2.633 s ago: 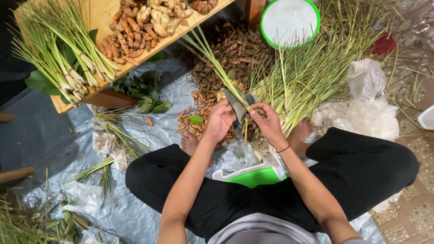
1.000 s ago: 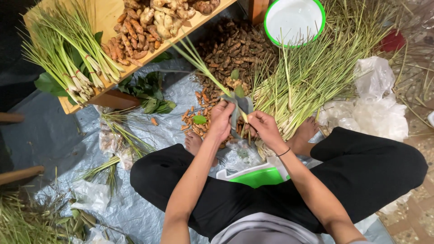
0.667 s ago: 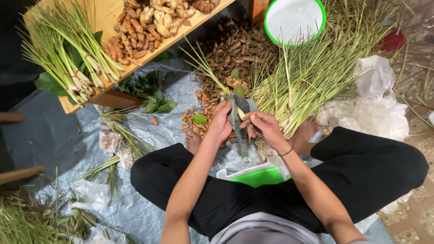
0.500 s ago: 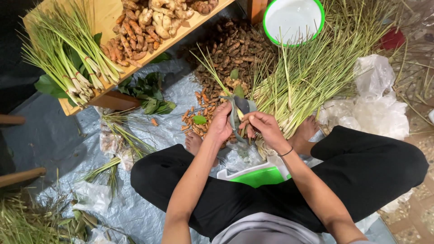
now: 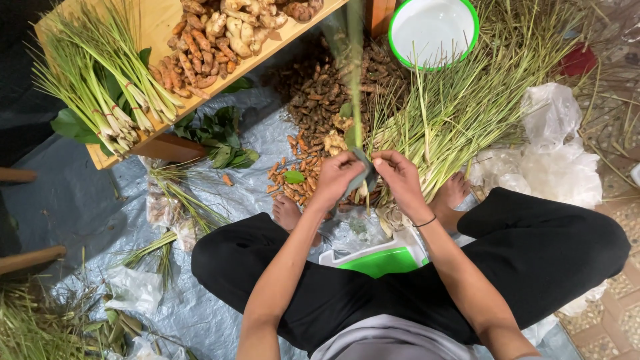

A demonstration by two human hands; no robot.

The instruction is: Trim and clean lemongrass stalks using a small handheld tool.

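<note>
Cleaned lemongrass bundles (image 5: pixel 100 100) already lie on the wooden board (image 5: pixel 160 27); I judge much is left, given the big loose pile (image 5: pixel 467 107) by the right knee. Left hand (image 5: pixel 337 177) and right hand (image 5: pixel 393 175) are close together, both pinching one upright lemongrass stalk (image 5: pixel 355 87) at its base, apparently stripping a sheath, though blur hides it.

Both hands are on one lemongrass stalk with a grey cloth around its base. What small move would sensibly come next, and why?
Probably draw the grey cloth up the lemongrass stalk: the left hand and right hand pinch it at the base, and the stalk stands upright above them.
</note>
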